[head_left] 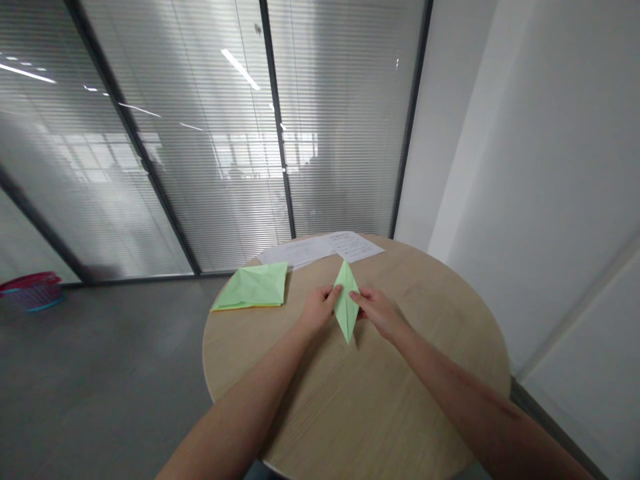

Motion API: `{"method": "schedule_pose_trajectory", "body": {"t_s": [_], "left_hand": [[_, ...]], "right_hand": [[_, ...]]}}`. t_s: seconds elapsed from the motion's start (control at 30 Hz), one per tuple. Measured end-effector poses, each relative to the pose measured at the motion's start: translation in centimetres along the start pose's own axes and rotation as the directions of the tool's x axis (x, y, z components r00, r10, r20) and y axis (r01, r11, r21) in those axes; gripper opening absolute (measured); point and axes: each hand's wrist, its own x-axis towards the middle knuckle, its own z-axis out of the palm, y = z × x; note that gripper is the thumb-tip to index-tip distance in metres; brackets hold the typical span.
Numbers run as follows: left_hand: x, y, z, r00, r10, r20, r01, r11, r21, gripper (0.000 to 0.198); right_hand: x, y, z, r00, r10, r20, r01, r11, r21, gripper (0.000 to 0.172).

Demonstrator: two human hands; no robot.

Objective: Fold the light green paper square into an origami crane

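Table (400, 413): round, pale wood grain; landmark for all else; both forearms reaching in over its near edge.
Left hand (320, 308): just left of the table's middle; thumb and fingers pressed together on the left edge of the folded paper; pinching it at mid-length.
Right hand (379, 312): just right of the table's middle; fingertips closed on the paper's right edge; pinching, opposite the left hand.
Folded paper (347, 301): light green, long narrow kite shape; at the table's middle, between the two hands; long axis running near to far, one point toward the near edge, the other toward the far edge; both hands equally close, one on each flank, gripping across the short axis.
Green sheets (254, 287): at the table's far left edge; flat, creased; well apart from the hands.
White papers (325, 249): printed; at the table's far edge, beyond the folded paper.
Basket (31, 290): red, on the floor well left of the table.
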Motion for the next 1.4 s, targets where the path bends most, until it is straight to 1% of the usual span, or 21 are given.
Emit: {"method": "schedule_pose_trajectory", "body": {"t_s": [0.1,0.2,0.27,0.43,0.57,0.67,0.73,0.8,0.93,1.0,1.13,1.2,1.3,1.4], "left_hand": [[0.1,0.3,-0.2,0.999,0.035,-0.037,-0.035,0.999,-0.021,0.045],[0.1,0.5,-0.4,0.999,0.016,-0.032,-0.018,0.996,-0.084,0.04],[0.1,0.7,-0.5,0.999,-0.001,-0.045,-0.003,0.995,-0.104,0.04],[0.2,0.4,-0.5,0.995,-0.014,-0.098,0.001,0.991,-0.133,0.045],[0.5,-0.1,-0.4,0.994,-0.01,-0.105,-0.009,0.982,-0.186,0.045],[0.7,-0.3,-0.3,0.999,0.001,-0.049,-0.015,0.963,-0.268,0.039],[0.7,-0.4,-0.2,1.0,-0.015,-0.025,0.006,0.954,-0.299,0.044],[0.5,-0.3,0.0,0.999,-0.032,-0.04,0.019,0.956,-0.292,0.047],[0.1,0.1,0.0,0.997,-0.017,-0.079,-0.004,0.966,-0.257,0.042],[0.0,0.3,0.0,0.996,0.002,-0.086,-0.023,0.967,-0.253,0.037],[-0.1,0.4,0.2,0.992,0.085,-0.097,-0.103,0.975,-0.199,0.021],[0.0,0.2,0.2,0.989,0.107,-0.1,-0.122,0.98,-0.16,0.018],[0.1,0.1,0.2,0.991,0.087,-0.105,-0.101,0.985,-0.137,0.017],[0.2,0.2,0.0,0.996,0.031,-0.078,-0.045,0.98,-0.193,0.02]], "right_hand": [[0.0,0.1,0.0,0.999,0.016,0.03,-0.014,0.999,-0.047,0.051],[-0.1,0.2,0.1,0.995,0.036,0.09,-0.027,0.994,-0.104,0.047],[-0.2,0.2,0.2,0.992,0.045,0.117,-0.03,0.991,-0.131,0.045],[-0.4,0.0,0.3,0.99,0.049,0.13,-0.029,0.987,-0.155,0.042],[-0.2,0.1,0.3,0.995,0.022,0.093,-0.01,0.992,-0.128,0.042],[0.1,0.4,0.2,1.0,-0.017,0.012,0.018,0.995,-0.097,0.044],[0.2,0.4,0.2,1.0,-0.023,-0.017,0.021,0.996,-0.085,0.046],[0.2,0.3,0.1,1.0,-0.021,-0.01,0.02,0.996,-0.084,0.046],[0.1,0.2,0.2,0.999,-0.005,0.035,0.008,0.997,-0.076,0.047],[0.1,0.3,0.2,0.999,0.008,0.037,-0.005,0.997,-0.081,0.048],[0.2,0.6,0.1,0.999,0.002,0.037,0.002,0.994,-0.107,0.049],[0.2,0.7,0.1,0.999,0.003,0.049,0.003,0.993,-0.118,0.05],[0.2,0.7,0.1,0.999,0.025,0.037,-0.02,0.989,-0.144,0.049],[0.4,0.9,-0.1,1.0,0.023,-0.017,-0.025,0.989,-0.143,0.045]]}}
